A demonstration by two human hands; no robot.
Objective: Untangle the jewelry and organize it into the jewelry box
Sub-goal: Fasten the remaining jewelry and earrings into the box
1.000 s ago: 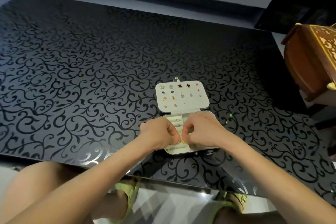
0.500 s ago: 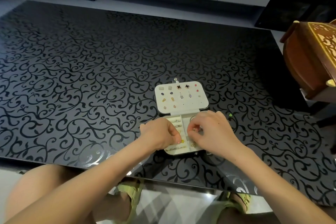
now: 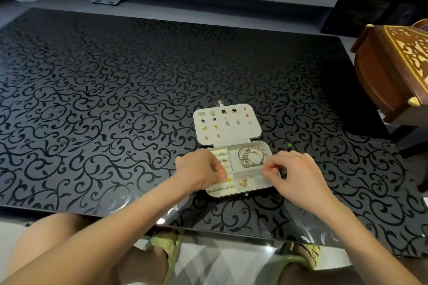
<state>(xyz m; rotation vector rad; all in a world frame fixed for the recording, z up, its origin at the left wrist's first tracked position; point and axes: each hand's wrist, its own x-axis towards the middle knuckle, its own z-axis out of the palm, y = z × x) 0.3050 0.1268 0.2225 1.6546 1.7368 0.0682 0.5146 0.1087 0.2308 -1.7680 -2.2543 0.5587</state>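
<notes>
The white jewelry box (image 3: 268,146) lies open on the black patterned table. Its flat lid (image 3: 231,133) carries several pairs of earrings pinned in rows. In the base, a bunch of thin bangles (image 3: 252,157) fills the upper right compartment, rings sit in the left slots, and small gold pieces (image 3: 243,183) lie in the lower compartment. My left hand (image 3: 199,172) is curled over the ring slots, its fingertips pinching a small yellow piece (image 3: 229,179). My right hand (image 3: 295,174) hovers at the box's right rim with thumb and forefinger pinched; anything between them is too small to see.
A tiny green heart-shaped piece (image 3: 289,145) lies on the table just right of the box. A carved wooden chest (image 3: 393,67) stands off the table's right edge. The table's near edge runs above my knees, and white cabinets line the far wall.
My right hand has pulled away from the left and moved to the box's right rim, uncovering the bangles. The left hand stays at the ring slots with the yellow piece.
</notes>
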